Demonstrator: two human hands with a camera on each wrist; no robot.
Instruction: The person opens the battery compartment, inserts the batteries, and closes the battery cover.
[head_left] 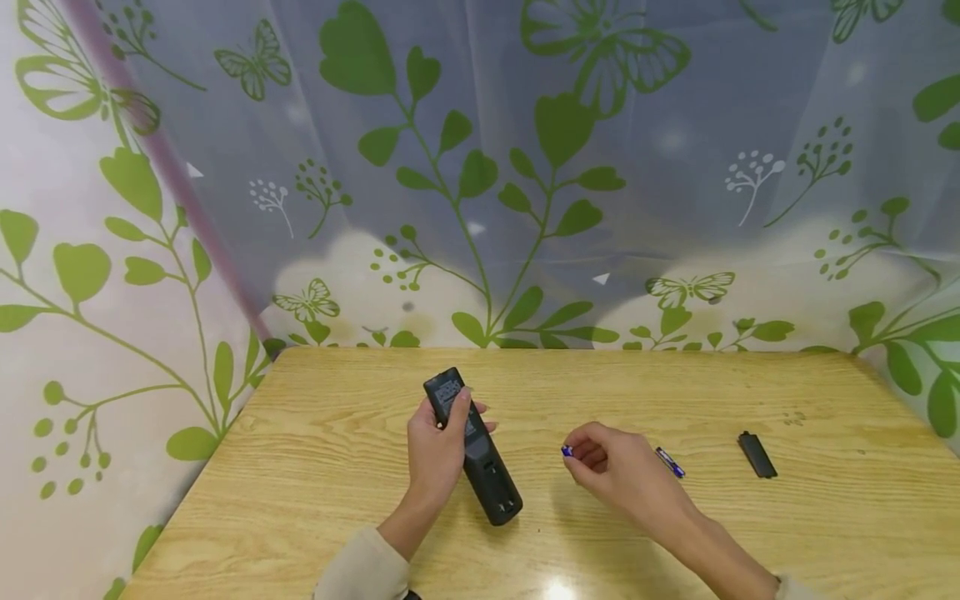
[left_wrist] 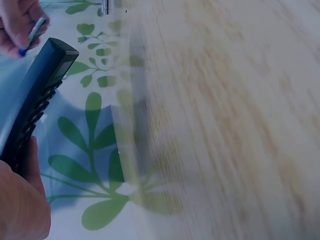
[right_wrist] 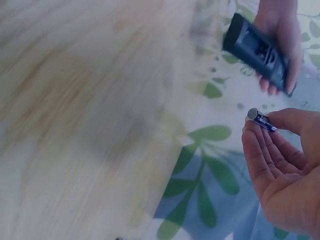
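Note:
A black remote control [head_left: 486, 467] is gripped by my left hand [head_left: 442, 442], thumb across its labelled back. Its battery compartment [head_left: 497, 487] lies uncovered at the lower end, facing up in the head view. My right hand [head_left: 630, 471] pinches a small blue battery [right_wrist: 262, 120] between thumb and fingertips, to the right of the remote. Buttons along the remote's [left_wrist: 37, 107] other face show in the left wrist view. A second blue battery [head_left: 670, 462] lies on the table just beyond my right hand.
A black battery cover [head_left: 757, 455] lies farther right on the wooden table [head_left: 315, 467]. Behind the table's back edge hangs a grey and white curtain [head_left: 495, 208] with green leaves and butterflies; a similar patterned cloth [head_left: 90, 350] hangs at the left.

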